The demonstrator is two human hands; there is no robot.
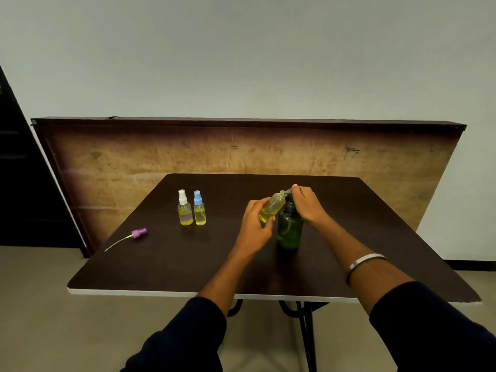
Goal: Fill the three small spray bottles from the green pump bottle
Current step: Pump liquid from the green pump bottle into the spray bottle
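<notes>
Left hand [253,224] grips the uncapped spray bottle [273,205], fingers curled round its lower half, thumb on the near side. Bottle is tilted, open neck up and to the right, held off the table and partly filled with yellow liquid pooled at its low end. We see the neck sitting right at the pump spout, which shows as a thin teal sliver between the bottle mouth and our right hand.

Right hand [306,204] sits on top of the green pump bottle [289,230], fingers curled down over the pump head; the head itself is mostly hidden under the hand. We cannot tell whether the pump is depressed. Silver bangle [365,260] on the right forearm, dark sleeves on both arms.

Green pump bottle stands upright on the dark table [188,264], right of centre, touching or just behind the held bottle.

Further left, well apart from the hands: white-capped spray bottle [185,209] and blue-capped spray bottle [199,209], both upright, just beside each other, both capped and holding yellow liquid. The white-capped one has a purple band low on its body.

Near the table's left edge lies a purple spray cap [139,233] on its side, dip tube pointing left toward the table edge.

Behind the table, a brown board [241,151] leans on its long edge against the wall.
</notes>
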